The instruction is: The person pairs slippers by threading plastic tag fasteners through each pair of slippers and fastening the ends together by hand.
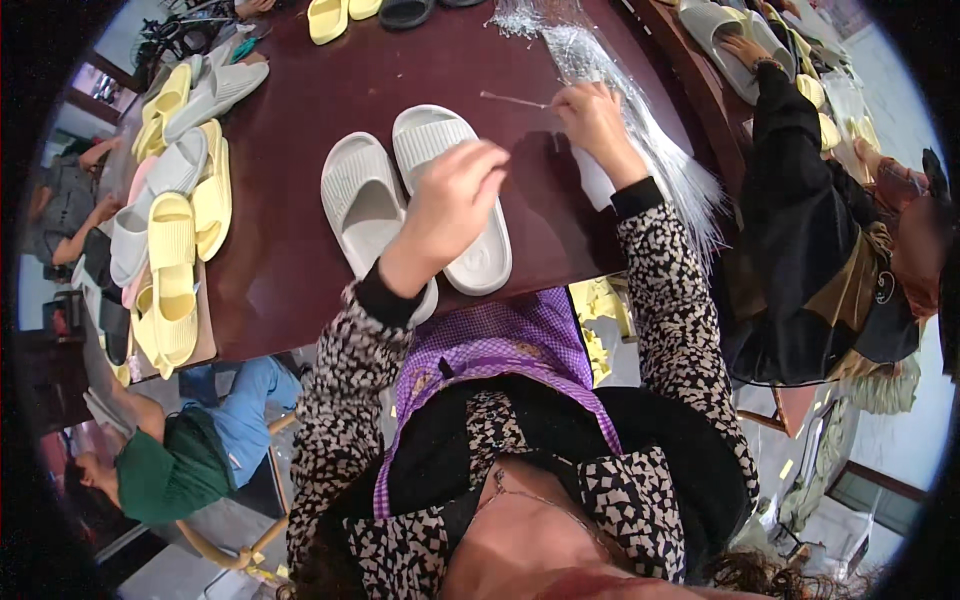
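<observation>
A pair of light grey slide slippers lies on the dark red table in front of me. My left hand (pixel 455 205) hovers over the right slipper (pixel 482 250) and hides part of its strap; its fingers are loosely bent, thumb and fingertips slightly apart, with nothing visible between them. The left slipper (pixel 358 190) lies beside it, partly covered by my left wrist. To the right, my right hand (pixel 592 115) pinches a thin pale strand (pixel 515 99), which sticks out leftward over the table. Next to that hand a bundle of thin clear plastic strands (pixel 665 165) spreads toward the near edge.
Yellow slippers (pixel 173 280) and grey slippers (pixel 215 100) line the table's left side. Yellow slippers (pixel 327 18) and black slippers (pixel 405 12) lie at the far edge. A co-worker's hand (pixel 742 50) touches a grey slipper at right. A person in green (pixel 170 465) sits at lower left.
</observation>
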`<action>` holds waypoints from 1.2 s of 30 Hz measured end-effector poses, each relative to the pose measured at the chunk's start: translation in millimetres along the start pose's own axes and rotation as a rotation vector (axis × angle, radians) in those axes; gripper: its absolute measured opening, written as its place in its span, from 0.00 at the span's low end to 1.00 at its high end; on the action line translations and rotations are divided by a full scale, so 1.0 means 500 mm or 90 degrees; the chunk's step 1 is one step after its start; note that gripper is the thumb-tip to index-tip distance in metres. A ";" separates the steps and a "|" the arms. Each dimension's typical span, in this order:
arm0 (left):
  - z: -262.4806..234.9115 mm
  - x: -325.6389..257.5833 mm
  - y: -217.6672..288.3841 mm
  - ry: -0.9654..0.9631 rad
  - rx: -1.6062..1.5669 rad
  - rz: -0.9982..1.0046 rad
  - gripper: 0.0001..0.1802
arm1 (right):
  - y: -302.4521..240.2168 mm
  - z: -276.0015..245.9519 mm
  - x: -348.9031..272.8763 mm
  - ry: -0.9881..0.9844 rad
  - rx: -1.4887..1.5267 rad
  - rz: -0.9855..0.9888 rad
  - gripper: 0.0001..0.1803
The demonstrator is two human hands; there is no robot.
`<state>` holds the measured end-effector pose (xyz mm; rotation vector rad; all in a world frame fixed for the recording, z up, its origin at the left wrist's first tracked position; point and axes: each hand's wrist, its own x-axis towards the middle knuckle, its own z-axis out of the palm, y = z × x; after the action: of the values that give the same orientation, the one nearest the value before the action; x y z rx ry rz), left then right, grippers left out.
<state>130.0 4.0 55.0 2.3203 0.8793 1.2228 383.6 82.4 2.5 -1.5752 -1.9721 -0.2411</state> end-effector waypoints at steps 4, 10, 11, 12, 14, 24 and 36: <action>0.130 0.075 0.000 0.013 0.082 0.076 0.05 | 0.007 -0.050 -0.053 -0.011 0.078 -0.054 0.03; 0.157 0.104 -0.073 -0.118 0.182 -0.034 0.05 | 0.008 -0.043 -0.067 0.014 0.139 -0.064 0.04; 0.153 0.104 -0.079 -0.114 0.194 -0.032 0.05 | 0.018 -0.038 -0.069 0.014 0.138 -0.062 0.04; 0.147 0.105 -0.087 -0.110 0.207 -0.031 0.04 | 0.034 -0.033 -0.070 0.012 0.108 -0.058 0.03; 0.122 0.106 -0.108 -0.092 0.250 -0.007 0.04 | 0.077 -0.023 -0.081 0.007 0.046 -0.050 0.04; -0.100 0.047 -0.124 0.005 0.457 0.055 0.01 | 0.153 -0.024 -0.090 -0.042 -0.026 0.073 0.06; -0.200 -0.118 -0.041 0.057 0.399 -0.113 0.04 | 0.091 -0.053 -0.069 -0.014 -0.026 0.000 0.10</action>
<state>14.1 -17.0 63.1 2.5728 1.6558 1.0903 438.9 53.7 -5.1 -1.6110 -1.9959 -0.2668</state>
